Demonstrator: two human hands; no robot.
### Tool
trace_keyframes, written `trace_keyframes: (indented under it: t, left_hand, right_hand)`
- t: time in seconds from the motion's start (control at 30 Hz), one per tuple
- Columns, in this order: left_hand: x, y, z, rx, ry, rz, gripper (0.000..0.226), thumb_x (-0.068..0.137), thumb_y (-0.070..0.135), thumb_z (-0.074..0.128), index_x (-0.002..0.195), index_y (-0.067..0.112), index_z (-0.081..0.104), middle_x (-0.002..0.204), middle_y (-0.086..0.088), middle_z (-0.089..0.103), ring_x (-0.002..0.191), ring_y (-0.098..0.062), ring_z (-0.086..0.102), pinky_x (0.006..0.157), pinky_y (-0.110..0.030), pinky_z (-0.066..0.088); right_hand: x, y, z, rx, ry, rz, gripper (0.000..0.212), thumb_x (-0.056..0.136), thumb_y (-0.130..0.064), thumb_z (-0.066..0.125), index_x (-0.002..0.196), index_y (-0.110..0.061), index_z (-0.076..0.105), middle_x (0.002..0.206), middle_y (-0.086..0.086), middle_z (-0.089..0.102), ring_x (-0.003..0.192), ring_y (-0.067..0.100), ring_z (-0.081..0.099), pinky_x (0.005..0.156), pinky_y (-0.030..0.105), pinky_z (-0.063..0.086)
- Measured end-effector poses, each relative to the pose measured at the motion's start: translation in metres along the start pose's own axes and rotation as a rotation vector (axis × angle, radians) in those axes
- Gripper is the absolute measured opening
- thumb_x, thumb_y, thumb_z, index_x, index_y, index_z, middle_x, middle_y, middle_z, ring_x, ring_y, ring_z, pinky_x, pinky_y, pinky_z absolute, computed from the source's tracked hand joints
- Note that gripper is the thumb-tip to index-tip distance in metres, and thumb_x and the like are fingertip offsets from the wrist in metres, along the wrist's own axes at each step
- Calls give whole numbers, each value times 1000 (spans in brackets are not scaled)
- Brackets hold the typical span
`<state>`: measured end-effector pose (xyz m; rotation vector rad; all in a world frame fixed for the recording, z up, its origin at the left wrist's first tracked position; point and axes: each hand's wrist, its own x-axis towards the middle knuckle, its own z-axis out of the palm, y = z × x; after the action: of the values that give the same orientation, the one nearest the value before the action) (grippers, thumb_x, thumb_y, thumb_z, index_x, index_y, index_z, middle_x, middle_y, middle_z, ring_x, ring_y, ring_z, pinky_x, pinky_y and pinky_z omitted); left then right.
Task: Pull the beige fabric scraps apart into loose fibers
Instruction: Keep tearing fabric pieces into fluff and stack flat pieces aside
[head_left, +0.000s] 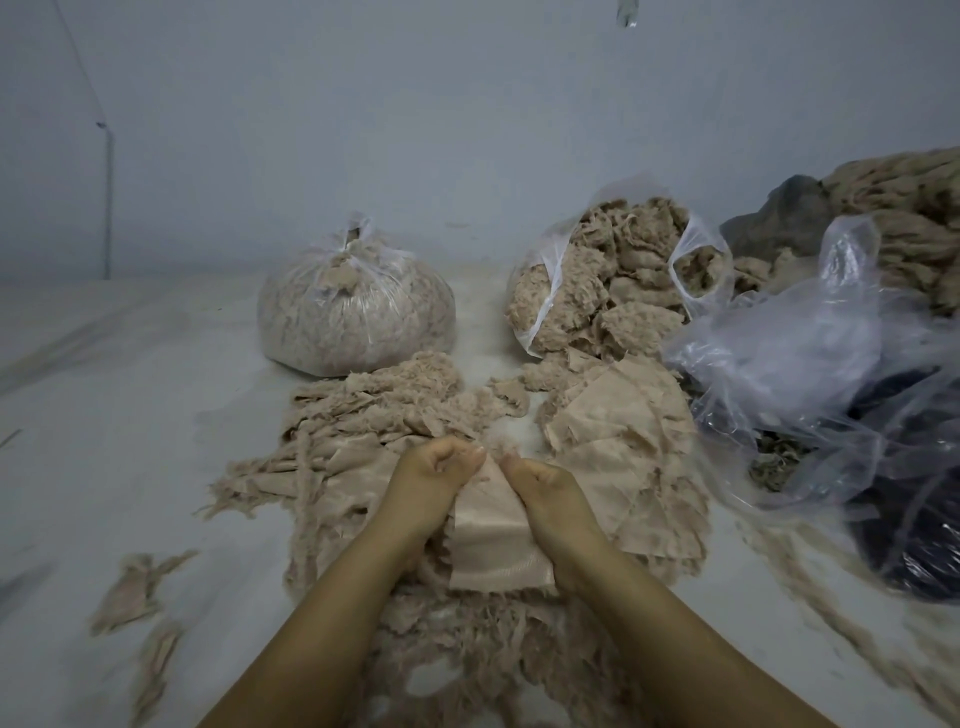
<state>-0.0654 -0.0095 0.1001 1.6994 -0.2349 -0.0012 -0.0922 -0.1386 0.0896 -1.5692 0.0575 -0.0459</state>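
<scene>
Beige scrap (488, 525) held up between both hands at centre, above the littered white floor (104, 374). Left hand (434, 467) clamped on the scrap's upper left edge, fingers curled, thumb pinching. Right hand (540, 480) clamped on the upper right edge likewise; fingertips of the two hands nearly touching at the scrap's top. Lower part of the scrap hanging flat between the forearms.

Frayed heap (374, 410) just beyond and left of the hands, strands trailing left. Flat scrap pile (623, 431) just right of the hands. Loose fibres (467, 654) spread under the forearms; stray tufts (135, 587) lower left, well apart.

Tied bag (353, 306) of fibre behind the heap, upright, near the wall. Open bag (613, 270) to its right, spilling fluffy pieces toward the scrap pile. Crumpled clear plastic (810, 364) at right, over something dark (904, 545); contents not identifiable. Further beige mass (914, 218) at far right, against the wall.
</scene>
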Motion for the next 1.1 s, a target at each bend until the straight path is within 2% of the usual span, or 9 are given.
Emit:
trace_keyframes:
  t: [0.1,0.23,0.37,0.5,0.67,0.8,0.93,1.0,1.1]
  left_hand:
    - [0,2,2,-154,39,-92,25,92,9,56,68,10,63,57,2,63,53,-7,58,52,-19,47]
    - [2,4,3,-350,58,-182,26,90,4,56,64,6,60,54,-6,61,49,-14,57,49,-21,47]
    - [10,5,-5,-503,287,-267,31,89,4,53,59,10,54,43,2,48,33,-8,42,35,-13,32]
    - [14,3,-16,-379,303,-285,29,93,10,50,65,13,50,48,2,47,34,-8,41,41,-20,31]
    - [-1,-2,4,-137,-12,-235,42,97,28,49,61,19,66,66,-3,64,58,-9,62,53,-20,47]
    - [-1,-6,18,14,101,-105,30,99,20,45,82,10,67,84,-6,69,79,-13,64,75,-26,51]
    - [4,-9,20,-49,170,-33,32,98,22,49,68,11,53,63,1,56,60,-11,50,56,-20,42]
    - [10,-12,14,-132,266,-108,30,98,18,47,68,14,53,61,1,56,53,-9,50,49,-20,42]
    - [16,-18,-11,-167,418,-148,30,99,24,46,71,17,51,52,6,45,43,-11,36,35,-17,29]
  right_hand:
    - [-2,1,-3,47,-65,-47,50,94,-32,57,82,16,55,74,9,49,67,20,40,62,31,34]
    - [-4,0,-8,41,-146,-50,20,86,-25,68,82,-5,70,67,4,61,62,13,52,59,24,43]
    - [-6,-1,-12,58,-154,-3,10,82,-18,73,75,-10,73,67,5,65,63,17,55,60,29,44]
    - [-4,1,-18,78,-148,33,9,82,-16,73,78,-8,73,73,8,68,67,19,60,66,31,47]
    - [-1,3,-9,113,-132,-36,14,88,-20,67,77,-10,67,75,7,66,71,18,61,67,30,49]
    - [0,5,-1,-39,-64,-129,22,88,-31,66,75,-15,59,67,-5,59,66,6,55,64,20,46]
    - [1,6,3,-40,31,-223,27,95,-18,57,68,-14,52,57,-7,45,54,6,39,52,19,34]
    - [-1,5,2,10,99,-242,30,96,-18,55,67,-15,49,58,-2,42,55,10,36,52,24,32]
    - [1,1,-10,108,194,-189,30,98,-27,51,73,-9,52,68,10,43,62,20,38,59,32,34]
